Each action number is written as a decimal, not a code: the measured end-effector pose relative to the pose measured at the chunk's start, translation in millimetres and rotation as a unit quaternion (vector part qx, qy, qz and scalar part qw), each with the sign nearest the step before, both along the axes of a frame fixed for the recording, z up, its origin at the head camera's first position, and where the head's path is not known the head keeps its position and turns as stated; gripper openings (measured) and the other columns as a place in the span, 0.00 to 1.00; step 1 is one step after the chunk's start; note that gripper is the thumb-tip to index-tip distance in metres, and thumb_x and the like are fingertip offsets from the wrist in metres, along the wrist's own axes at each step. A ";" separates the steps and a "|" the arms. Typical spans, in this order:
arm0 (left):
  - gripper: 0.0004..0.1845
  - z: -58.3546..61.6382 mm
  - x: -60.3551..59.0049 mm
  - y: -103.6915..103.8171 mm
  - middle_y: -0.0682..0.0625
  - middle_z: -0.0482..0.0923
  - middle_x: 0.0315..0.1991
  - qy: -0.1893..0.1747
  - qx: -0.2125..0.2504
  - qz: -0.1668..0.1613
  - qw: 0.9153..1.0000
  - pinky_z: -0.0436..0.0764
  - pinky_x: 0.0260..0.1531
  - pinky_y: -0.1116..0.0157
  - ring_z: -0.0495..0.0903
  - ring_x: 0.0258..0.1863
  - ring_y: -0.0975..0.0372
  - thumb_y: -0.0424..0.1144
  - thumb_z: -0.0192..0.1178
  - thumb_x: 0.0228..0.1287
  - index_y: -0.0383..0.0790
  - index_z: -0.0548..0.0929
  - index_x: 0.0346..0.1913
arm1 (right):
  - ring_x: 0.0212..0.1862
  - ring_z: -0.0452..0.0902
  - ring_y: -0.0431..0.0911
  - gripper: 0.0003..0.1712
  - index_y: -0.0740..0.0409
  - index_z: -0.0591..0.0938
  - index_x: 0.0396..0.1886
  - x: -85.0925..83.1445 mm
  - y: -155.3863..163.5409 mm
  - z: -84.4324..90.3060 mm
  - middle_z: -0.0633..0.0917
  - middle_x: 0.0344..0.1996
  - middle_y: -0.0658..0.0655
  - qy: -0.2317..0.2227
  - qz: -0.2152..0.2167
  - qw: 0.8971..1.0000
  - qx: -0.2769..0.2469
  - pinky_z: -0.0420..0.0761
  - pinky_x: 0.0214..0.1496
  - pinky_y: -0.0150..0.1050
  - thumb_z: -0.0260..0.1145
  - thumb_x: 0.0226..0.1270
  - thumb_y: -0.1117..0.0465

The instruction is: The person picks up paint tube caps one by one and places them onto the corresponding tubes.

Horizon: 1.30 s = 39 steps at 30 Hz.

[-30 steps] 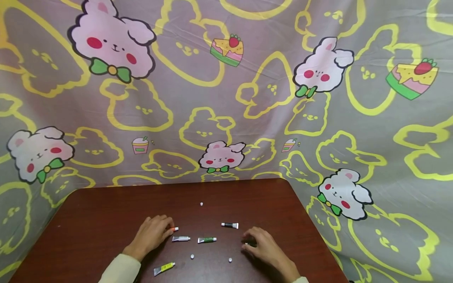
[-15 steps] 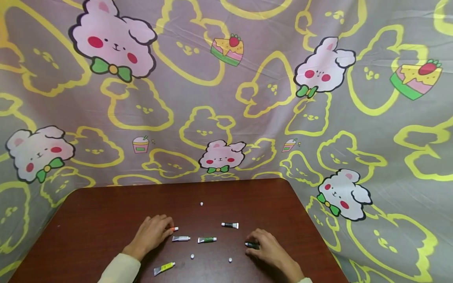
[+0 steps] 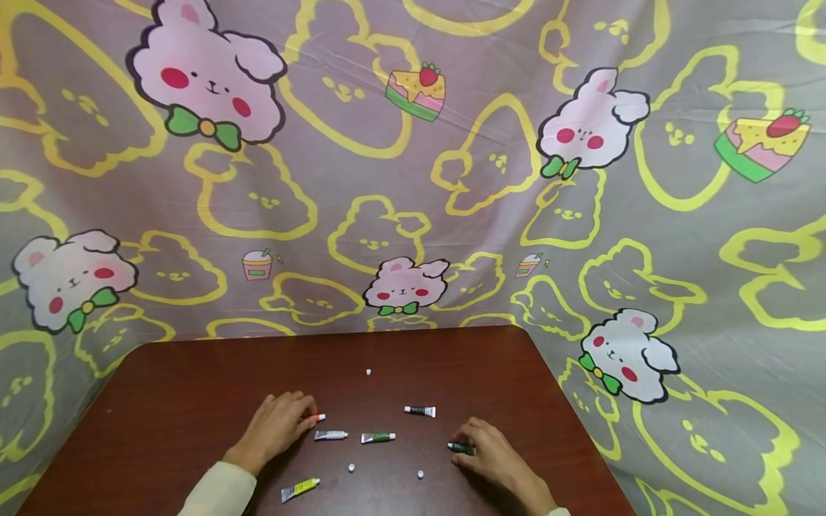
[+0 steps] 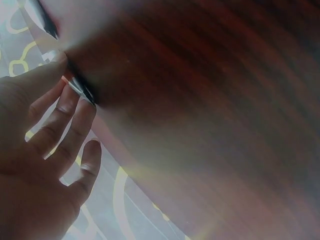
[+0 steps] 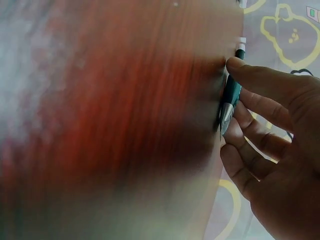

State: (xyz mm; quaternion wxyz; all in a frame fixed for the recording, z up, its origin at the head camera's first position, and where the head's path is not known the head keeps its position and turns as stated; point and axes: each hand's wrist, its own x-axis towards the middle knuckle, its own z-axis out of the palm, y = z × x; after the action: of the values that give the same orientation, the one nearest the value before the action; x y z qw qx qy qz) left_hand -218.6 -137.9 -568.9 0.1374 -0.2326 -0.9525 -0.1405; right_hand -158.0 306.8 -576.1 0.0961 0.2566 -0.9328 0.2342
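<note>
On the dark wooden table point(image 3: 193, 387), my left hand point(image 3: 307, 418) lies over a small orange-tipped tube point(image 3: 318, 417). In the left wrist view the thumb and index finger point(image 4: 82, 112) pinch the orange-tipped tube's silver crimped end point(image 4: 80, 90). My right hand point(image 3: 459, 446) pinches a dark teal-green tube point(image 3: 462, 448) at the right. In the right wrist view that hand's thumb point(image 5: 255, 72) is on top of the teal-green tube point(image 5: 231, 95) and the fingers are under it. The tube's white cap end point(image 5: 241, 44) points away.
Between the hands lie a white tube point(image 3: 330, 434), a green tube point(image 3: 377, 436) and a black tube point(image 3: 419, 411). A yellow tube point(image 3: 300, 489) lies near the left sleeve. Loose white caps point(image 3: 368, 372), point(image 3: 351, 467), point(image 3: 420, 474) dot the table. A cartoon-print cloth point(image 3: 413, 179) hangs behind.
My right hand has slid a little to the right and back, and the teal-green tube now shows at its fingertips. The left hand has stayed still.
</note>
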 end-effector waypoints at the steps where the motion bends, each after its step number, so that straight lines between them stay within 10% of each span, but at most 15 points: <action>1: 0.11 0.0 -0.1 0.1 0.63 0.79 0.32 -0.002 0.001 0.000 1.000 0.69 0.35 0.63 0.81 0.35 0.63 0.44 0.80 0.62 0.56 0.84 0.35 | 0.36 0.78 0.35 0.15 0.51 0.90 0.41 0.6 0.4 0.4 0.84 0.35 0.44 -0.003 -0.002 1.000 -0.001 0.79 0.39 0.34 0.86 0.56 0.58; 39: 0.10 9.3 -21.0 34.6 0.55 0.84 0.36 -0.021 0.002 0.001 1.000 0.72 0.38 0.57 0.85 0.38 0.58 0.48 0.77 0.66 0.51 0.86 0.38 | 0.34 0.75 0.32 0.10 0.52 0.88 0.36 -1.1 -9.2 6.6 0.81 0.31 0.43 0.030 -0.011 0.999 0.005 0.76 0.36 0.31 0.83 0.60 0.62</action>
State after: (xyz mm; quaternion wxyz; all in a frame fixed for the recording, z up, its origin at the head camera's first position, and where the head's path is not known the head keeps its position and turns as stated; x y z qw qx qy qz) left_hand -239.6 -103.4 -559.6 0.1180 -0.2287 -0.9550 -0.1473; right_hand -159.1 297.6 -569.6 0.1249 0.2536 -0.9334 0.2212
